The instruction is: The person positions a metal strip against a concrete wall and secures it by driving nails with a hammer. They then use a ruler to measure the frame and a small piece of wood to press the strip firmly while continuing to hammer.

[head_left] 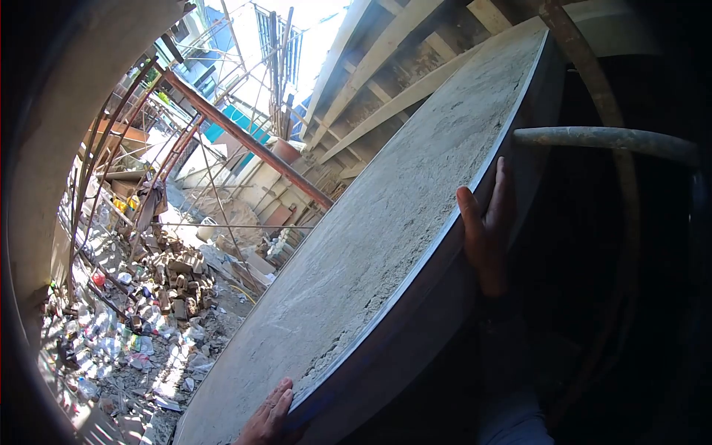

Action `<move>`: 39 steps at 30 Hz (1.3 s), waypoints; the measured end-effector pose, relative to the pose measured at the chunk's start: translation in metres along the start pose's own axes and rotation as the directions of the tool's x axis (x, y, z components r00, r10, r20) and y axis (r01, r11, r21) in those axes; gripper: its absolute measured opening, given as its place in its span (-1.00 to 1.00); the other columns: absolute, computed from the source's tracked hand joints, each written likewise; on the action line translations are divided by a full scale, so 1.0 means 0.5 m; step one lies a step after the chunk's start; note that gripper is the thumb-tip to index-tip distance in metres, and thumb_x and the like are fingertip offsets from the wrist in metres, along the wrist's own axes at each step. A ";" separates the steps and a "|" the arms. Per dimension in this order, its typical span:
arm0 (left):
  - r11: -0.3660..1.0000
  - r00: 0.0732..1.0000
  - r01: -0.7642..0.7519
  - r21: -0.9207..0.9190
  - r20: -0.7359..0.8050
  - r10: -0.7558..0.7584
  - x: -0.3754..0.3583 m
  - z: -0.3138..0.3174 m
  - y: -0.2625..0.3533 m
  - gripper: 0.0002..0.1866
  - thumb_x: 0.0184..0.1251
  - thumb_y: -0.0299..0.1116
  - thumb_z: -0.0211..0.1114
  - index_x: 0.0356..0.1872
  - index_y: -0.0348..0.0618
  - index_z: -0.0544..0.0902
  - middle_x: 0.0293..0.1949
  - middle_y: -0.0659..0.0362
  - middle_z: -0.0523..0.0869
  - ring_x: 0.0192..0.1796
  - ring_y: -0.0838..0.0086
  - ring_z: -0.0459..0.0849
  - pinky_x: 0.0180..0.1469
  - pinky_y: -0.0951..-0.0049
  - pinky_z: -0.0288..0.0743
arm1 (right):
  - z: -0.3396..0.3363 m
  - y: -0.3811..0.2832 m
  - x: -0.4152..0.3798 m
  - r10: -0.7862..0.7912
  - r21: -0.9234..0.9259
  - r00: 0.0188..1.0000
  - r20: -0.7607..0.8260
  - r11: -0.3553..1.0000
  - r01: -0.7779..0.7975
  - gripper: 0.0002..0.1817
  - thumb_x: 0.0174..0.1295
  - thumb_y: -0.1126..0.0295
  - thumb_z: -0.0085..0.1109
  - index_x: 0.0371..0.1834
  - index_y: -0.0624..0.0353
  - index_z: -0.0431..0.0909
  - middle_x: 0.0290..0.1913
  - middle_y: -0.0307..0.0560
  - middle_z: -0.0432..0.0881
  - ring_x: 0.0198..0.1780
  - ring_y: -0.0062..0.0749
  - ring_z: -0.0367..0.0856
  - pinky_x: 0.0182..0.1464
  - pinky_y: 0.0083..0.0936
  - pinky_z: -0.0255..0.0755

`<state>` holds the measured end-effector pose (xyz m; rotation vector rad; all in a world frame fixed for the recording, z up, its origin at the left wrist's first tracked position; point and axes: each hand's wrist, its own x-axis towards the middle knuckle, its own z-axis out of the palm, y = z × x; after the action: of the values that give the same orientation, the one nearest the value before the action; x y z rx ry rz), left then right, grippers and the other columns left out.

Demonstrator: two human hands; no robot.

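A long grey board (415, 326) with a thin pale top edge runs along the side of a rough cement surface (386, 200). At the bottom, my left hand (268, 415) is closed over the board's edge, its fingertips on the cement side. Higher up, my right hand (487, 233) grips the same board, thumb over the top edge and fingers pointing up along the outer face. Crumbly wet-looking cement lies along the inner side of the edge. Both forearms fade into deep shadow.
A rusty pole (245, 137) crosses beyond the cement. Far below lie broken bricks (178, 282) and scattered rubbish (111, 341). At right, a grey pipe (601, 138) meets the board and a curved rusty pipe (586, 63) passes behind. Wooden beams (400, 44) slope overhead.
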<state>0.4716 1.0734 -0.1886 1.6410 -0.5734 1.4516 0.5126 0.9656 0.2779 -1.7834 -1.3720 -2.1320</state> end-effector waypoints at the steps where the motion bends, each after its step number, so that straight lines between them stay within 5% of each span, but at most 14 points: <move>1: 0.999 0.999 0.018 0.031 -0.040 -0.017 -0.013 0.005 -0.001 -0.05 0.06 -0.42 0.58 0.47 -0.30 0.20 0.36 -0.34 0.44 0.39 -0.19 0.47 0.40 -0.02 0.42 | 0.001 0.000 -0.001 -0.001 -0.002 1.000 -0.001 1.000 0.001 -0.08 0.36 -0.08 0.21 0.55 0.37 0.10 0.52 0.46 0.14 0.54 0.32 0.13 0.54 0.06 0.02; 3: 0.994 0.993 0.057 0.094 -0.112 -0.047 -0.035 0.009 0.005 -0.15 0.10 -0.39 0.54 0.42 -0.34 0.30 0.23 -0.33 0.57 0.27 -0.20 0.60 0.29 0.01 0.54 | 0.003 -0.002 0.000 0.001 0.009 1.000 -0.012 1.000 -0.001 -0.07 0.32 -0.05 0.24 0.55 0.37 0.10 0.52 0.46 0.15 0.54 0.31 0.12 0.54 0.07 0.01; 6: 0.993 0.992 0.107 0.056 -0.066 -0.103 -0.042 0.001 0.019 -0.09 0.16 -0.52 0.50 0.53 -0.29 0.19 0.39 -0.26 0.46 0.40 -0.11 0.49 0.38 0.11 0.45 | 0.003 -0.005 -0.003 0.008 -0.002 1.000 -0.029 1.000 -0.008 -0.03 0.24 -0.01 0.30 0.56 0.36 0.09 0.51 0.44 0.17 0.54 0.30 0.12 0.53 0.09 -0.01; 12: 0.904 0.901 0.425 0.054 -0.122 -0.416 -0.107 0.014 0.042 -0.27 0.25 -0.38 0.50 0.40 -0.38 0.39 0.17 -0.33 0.62 0.18 -0.14 0.66 0.15 0.09 0.60 | 0.007 -0.010 -0.008 0.027 -0.003 0.995 -0.091 1.000 -0.027 0.01 0.18 -0.01 0.33 0.57 0.34 0.08 0.53 0.42 0.16 0.56 0.27 0.09 0.54 0.10 -0.03; 15: 0.896 0.875 0.444 0.014 -0.222 -0.430 -0.176 0.015 0.053 -0.30 0.28 -0.34 0.49 0.38 -0.39 0.41 0.15 -0.36 0.61 0.19 -0.19 0.63 0.17 0.07 0.57 | 0.001 -0.019 -0.003 0.049 0.035 0.995 -0.084 0.998 -0.046 0.02 0.17 -0.02 0.34 0.57 0.34 0.09 0.53 0.40 0.16 0.57 0.26 0.09 0.55 0.10 -0.03; 18: 0.858 0.871 0.486 0.167 -0.172 -0.460 -0.293 0.020 0.015 -0.33 0.34 -0.27 0.44 0.38 -0.38 0.41 0.12 -0.38 0.61 0.18 -0.22 0.61 0.18 0.04 0.54 | 0.000 -0.024 -0.003 0.069 0.039 0.994 -0.083 0.997 -0.066 0.03 0.15 -0.03 0.34 0.57 0.33 0.10 0.53 0.39 0.17 0.57 0.25 0.10 0.55 0.11 -0.03; 24: 0.626 0.677 0.720 0.299 -0.102 -0.729 -0.408 0.009 -0.003 -0.31 0.31 -0.23 0.43 0.38 -0.36 0.42 0.16 -0.36 0.60 0.21 -0.24 0.58 0.25 0.05 0.51 | 0.006 -0.018 0.000 0.060 0.035 0.992 -0.108 0.998 -0.056 0.03 0.09 -0.01 0.35 0.56 0.32 0.12 0.54 0.38 0.15 0.58 0.25 0.08 0.55 0.12 -0.06; 25: 0.609 0.662 0.729 0.313 -0.098 -0.743 -0.420 0.016 -0.018 -0.25 0.28 -0.21 0.45 0.42 -0.32 0.38 0.23 -0.37 0.55 0.26 -0.19 0.56 0.31 0.07 0.46 | 0.010 -0.014 0.001 0.060 0.049 0.992 -0.107 0.997 -0.055 0.04 0.08 0.00 0.36 0.56 0.32 0.13 0.55 0.38 0.15 0.58 0.25 0.08 0.55 0.13 -0.06; 29: 0.712 0.813 0.581 0.394 -0.228 -0.536 -0.442 0.023 -0.041 -0.41 0.23 -0.30 0.36 0.24 -0.42 0.49 -0.07 -0.31 0.69 -0.01 -0.20 0.68 -0.04 0.03 0.60 | 0.013 -0.006 0.001 0.043 0.069 0.993 -0.109 0.997 -0.035 0.05 0.04 0.01 0.38 0.55 0.32 0.14 0.55 0.39 0.14 0.58 0.25 0.08 0.55 0.13 -0.06; 32: 0.619 0.669 0.735 0.278 -0.144 -0.729 -0.384 0.003 0.017 -0.32 0.27 -0.30 0.41 0.34 -0.42 0.39 0.16 -0.35 0.61 0.20 -0.17 0.63 0.21 0.04 0.56 | 0.017 0.000 0.003 0.007 0.039 0.991 -0.137 0.999 -0.002 0.04 0.09 -0.02 0.35 0.56 0.34 0.13 0.51 0.39 0.22 0.53 0.26 0.18 0.54 0.10 -0.01; 33: 0.676 0.748 0.663 0.322 -0.236 -0.620 -0.379 0.008 0.023 -0.41 0.30 -0.25 0.36 0.25 -0.44 0.48 -0.04 -0.31 0.71 0.00 -0.19 0.70 0.01 0.02 0.61 | 0.017 0.002 0.004 -0.004 0.036 0.991 -0.137 0.999 0.009 0.05 0.10 -0.04 0.36 0.55 0.35 0.13 0.50 0.40 0.22 0.53 0.26 0.18 0.54 0.08 0.00; 39: 0.668 0.735 0.677 0.308 -0.244 -0.633 -0.400 0.013 0.012 -0.39 0.28 -0.26 0.40 0.27 -0.39 0.48 0.02 -0.30 0.69 0.07 -0.19 0.68 0.09 0.04 0.59 | 0.012 0.009 0.007 0.015 0.257 0.982 -0.190 0.966 0.035 0.14 0.11 -0.17 0.42 0.51 0.50 0.11 0.48 0.48 0.22 0.53 0.28 0.17 0.55 -0.01 0.05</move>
<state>0.4260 1.0265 -0.3780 1.7739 0.3975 1.1175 0.5188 0.9683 0.2830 -1.4405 -1.5284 -1.9588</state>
